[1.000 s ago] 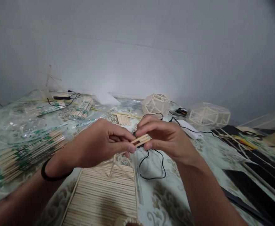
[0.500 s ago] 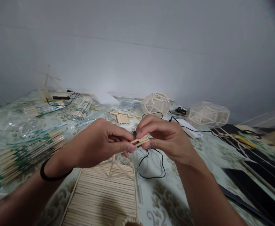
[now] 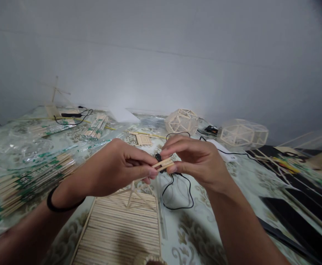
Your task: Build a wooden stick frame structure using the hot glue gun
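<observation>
Between my two hands is a small piece made of short wooden sticks (image 3: 164, 164), with a narrow gap between the sticks. My left hand (image 3: 122, 167) pinches its left end with thumb and fingers. My right hand (image 3: 192, 158) grips the right end, thumb below and fingers above. Below lies a panel of wooden sticks (image 3: 122, 224) set side by side, with a small stick frame (image 3: 133, 197) standing at its far end. Just behind the held piece lies a black plug-like object (image 3: 158, 157), partly hidden, near a looped black cable (image 3: 193, 198).
Packs of wooden sticks (image 3: 34, 180) in clear film lie on the left. Two faceted stick lanterns (image 3: 181, 121) stand toward the wall. A small stick panel (image 3: 143, 140) lies beyond my hands. Black flat pieces (image 3: 293, 221) and loose sticks cover the right side.
My right hand's fingers have shifted slightly on the stick piece, which has tilted a little. My left hand keeps nearly the same place.
</observation>
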The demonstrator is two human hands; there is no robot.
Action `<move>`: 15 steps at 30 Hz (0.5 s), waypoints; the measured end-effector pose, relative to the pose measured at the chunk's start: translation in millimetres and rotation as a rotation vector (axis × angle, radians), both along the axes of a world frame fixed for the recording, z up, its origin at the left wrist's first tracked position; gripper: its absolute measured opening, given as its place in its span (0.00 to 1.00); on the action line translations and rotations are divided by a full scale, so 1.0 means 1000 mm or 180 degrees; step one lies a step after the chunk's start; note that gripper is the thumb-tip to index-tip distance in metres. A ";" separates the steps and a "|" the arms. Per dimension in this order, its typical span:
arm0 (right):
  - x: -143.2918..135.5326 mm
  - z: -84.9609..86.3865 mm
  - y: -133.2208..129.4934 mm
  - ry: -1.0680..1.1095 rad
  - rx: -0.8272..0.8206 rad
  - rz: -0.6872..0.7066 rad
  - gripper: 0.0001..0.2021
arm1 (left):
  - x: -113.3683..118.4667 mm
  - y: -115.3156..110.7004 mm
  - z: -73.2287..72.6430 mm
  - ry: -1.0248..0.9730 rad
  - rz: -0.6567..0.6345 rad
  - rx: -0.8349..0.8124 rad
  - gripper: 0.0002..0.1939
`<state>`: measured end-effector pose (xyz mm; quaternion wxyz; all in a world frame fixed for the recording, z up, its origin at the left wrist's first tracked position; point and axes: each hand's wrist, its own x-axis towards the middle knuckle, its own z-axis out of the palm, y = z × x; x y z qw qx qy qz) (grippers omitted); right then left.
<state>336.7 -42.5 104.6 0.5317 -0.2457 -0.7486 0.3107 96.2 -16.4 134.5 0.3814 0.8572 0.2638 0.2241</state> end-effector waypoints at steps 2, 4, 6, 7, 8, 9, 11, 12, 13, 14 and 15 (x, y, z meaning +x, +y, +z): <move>0.002 0.001 0.000 -0.0006 0.0024 -0.0060 0.11 | 0.000 0.000 0.000 0.0020 -0.0016 0.0008 0.10; 0.004 0.003 -0.001 -0.0080 0.0072 -0.0097 0.09 | -0.001 0.000 0.000 0.0021 -0.0039 0.0021 0.10; 0.005 0.004 -0.001 -0.0125 0.0114 -0.0105 0.08 | -0.001 0.000 -0.001 0.0005 -0.0055 0.0040 0.09; 0.004 0.005 -0.001 -0.0132 0.0124 -0.0105 0.07 | 0.000 0.000 -0.002 0.0006 -0.0058 0.0047 0.09; 0.004 0.005 -0.002 -0.0136 0.0127 -0.0108 0.07 | 0.000 0.000 -0.002 0.0008 -0.0052 0.0059 0.09; 0.003 0.006 -0.002 -0.0141 0.0122 -0.0117 0.07 | 0.001 0.000 -0.002 0.0009 -0.0044 0.0075 0.09; 0.003 0.006 -0.004 -0.0141 0.0122 -0.0163 0.06 | 0.001 0.001 -0.002 -0.0052 -0.0043 0.0127 0.08; 0.003 0.005 -0.005 -0.0148 0.0125 -0.0201 0.06 | 0.000 0.001 -0.001 -0.0118 -0.0050 0.0179 0.07; 0.003 0.005 -0.006 -0.0154 0.0135 -0.0246 0.05 | -0.002 0.002 0.000 -0.0212 -0.0038 0.0263 0.07; 0.004 0.004 -0.007 -0.0157 0.0144 -0.0297 0.05 | -0.005 0.002 0.000 -0.0315 0.0021 0.0375 0.07; 0.005 0.004 -0.008 -0.0159 0.0146 -0.0342 0.06 | -0.009 0.003 0.001 -0.0401 0.0127 0.0494 0.08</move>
